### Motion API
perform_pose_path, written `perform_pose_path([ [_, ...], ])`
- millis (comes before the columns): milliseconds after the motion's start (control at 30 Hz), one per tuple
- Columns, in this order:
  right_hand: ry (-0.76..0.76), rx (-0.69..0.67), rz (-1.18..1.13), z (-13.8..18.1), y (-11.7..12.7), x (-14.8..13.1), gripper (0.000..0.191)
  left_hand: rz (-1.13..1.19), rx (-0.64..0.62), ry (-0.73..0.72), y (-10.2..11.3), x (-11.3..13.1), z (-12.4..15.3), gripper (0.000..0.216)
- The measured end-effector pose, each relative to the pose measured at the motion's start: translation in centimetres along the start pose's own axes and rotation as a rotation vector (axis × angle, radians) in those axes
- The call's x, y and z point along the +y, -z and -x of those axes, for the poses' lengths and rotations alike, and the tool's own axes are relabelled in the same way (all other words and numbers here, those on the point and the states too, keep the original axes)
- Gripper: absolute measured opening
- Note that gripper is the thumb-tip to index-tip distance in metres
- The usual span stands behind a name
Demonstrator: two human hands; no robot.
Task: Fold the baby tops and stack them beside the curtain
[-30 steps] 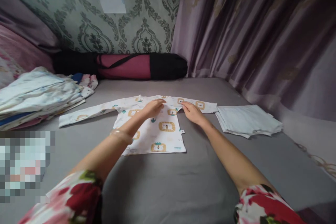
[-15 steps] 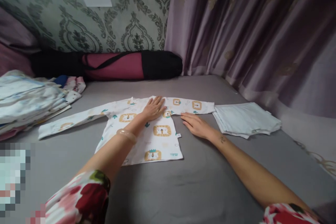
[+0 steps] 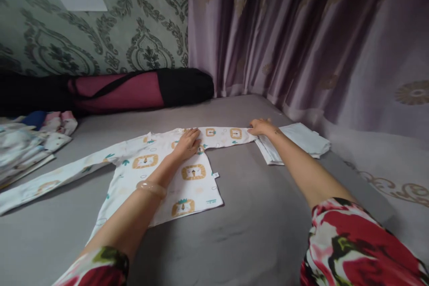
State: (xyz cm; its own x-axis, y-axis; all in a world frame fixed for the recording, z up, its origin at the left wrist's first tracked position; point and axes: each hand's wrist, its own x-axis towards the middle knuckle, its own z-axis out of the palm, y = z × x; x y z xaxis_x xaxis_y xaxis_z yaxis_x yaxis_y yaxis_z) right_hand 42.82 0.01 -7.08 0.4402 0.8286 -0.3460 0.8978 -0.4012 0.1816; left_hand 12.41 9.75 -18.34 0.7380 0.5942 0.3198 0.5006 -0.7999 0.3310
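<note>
Lion-print shirt (image 3: 187,181) lies spread front up on the grey sheet (image 3: 248,219), body toward the person and both sleeves stretched out to the sides. The left hand (image 3: 188,145) rests flat on it near the neckline, fingers extended and close together, pressing rather than gripping. The right hand (image 3: 261,127) is at the cuff end of the right-side sleeve (image 3: 223,137), fingers bent and narrow; whether they pinch the cloth or only touch it, I cannot tell.

The step in hand seems to be straightening that sleeve, with the left hand as an anchor at the shoulder. The next move, as I judge it, calls for steady pressure there and for the right hand to take the cuff alone: the stack of pale folded cloth (image 3: 303,137) sits right beside it, and its edge could easily be caught as well. Whether cuff and stack touch is hidden under the right hand. The left-side sleeve (image 3: 63,176) lies slanted toward the near left, with neither hand on it.

As for containers, only one shows: a long black and maroon bag (image 3: 124,91) lying on its side along the wall, with a strap across it. Its inside is out of sight, so what it holds cannot be told. A loose pile of printed clothes (image 3: 30,143) lies at the left edge, in front of the bag.
</note>
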Motion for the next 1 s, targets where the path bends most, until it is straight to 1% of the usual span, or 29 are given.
perform_pose_path([
  [67,-0.006,-0.042,0.015,-0.2,0.0,-0.5,0.044,0.024,-0.021,0.043,-0.4,-0.3,0.0,0.048],
  [167,0.003,-0.069,0.023,-0.4,0.2,-1.0,0.038,0.053,-0.084,0.093,-0.1,-0.2,-0.1,0.052],
  [267,0.016,-0.023,-0.047,-0.7,0.8,-0.7,0.026,0.073,-0.164,0.127,0.7,0.2,-0.3,0.059],
  [333,0.047,0.070,-0.250,-0.9,1.2,0.1,0.016,0.081,-0.215,0.142,1.2,0.3,-0.4,0.066],
  [367,0.064,0.124,-0.408,-1.0,1.4,0.5,0.011,0.086,-0.237,0.144,1.5,0.4,-0.5,0.070],
  [433,0.086,0.202,-0.807,-0.9,1.8,1.2,0.002,0.098,-0.271,0.135,1.9,0.3,-0.5,0.076],
  [500,0.099,0.217,-1.210,-0.6,2.4,1.3,0.005,0.108,-0.291,0.120,2.2,0.2,-0.6,0.079],
  [567,0.095,0.218,-1.498,0.1,3.1,0.4,0.008,0.109,-0.301,0.109,2.4,0.1,-0.7,0.082],
  [600,0.079,0.234,-1.589,0.4,3.4,-0.3,0.009,0.106,-0.307,0.107,2.5,0.1,-0.7,0.083],
  [700,-0.025,0.321,-1.756,1.5,4.6,-2.8,0.012,0.077,-0.335,0.133,2.4,0.4,-0.9,0.094],
  [767,-0.062,0.347,-1.876,2.0,5.3,-4.4,0.018,0.050,-0.354,0.157,2.3,0.6,-1.0,0.103],
  [867,-0.007,0.295,-2.050,2.6,6.4,-6.5,0.023,0.011,-0.388,0.180,2.2,0.8,-1.2,0.110],
  [1000,0.125,0.190,-2.170,3.4,7.8,-10.0,0.019,-0.035,-0.445,0.196,3.1,1.3,-1.7,0.117],
])
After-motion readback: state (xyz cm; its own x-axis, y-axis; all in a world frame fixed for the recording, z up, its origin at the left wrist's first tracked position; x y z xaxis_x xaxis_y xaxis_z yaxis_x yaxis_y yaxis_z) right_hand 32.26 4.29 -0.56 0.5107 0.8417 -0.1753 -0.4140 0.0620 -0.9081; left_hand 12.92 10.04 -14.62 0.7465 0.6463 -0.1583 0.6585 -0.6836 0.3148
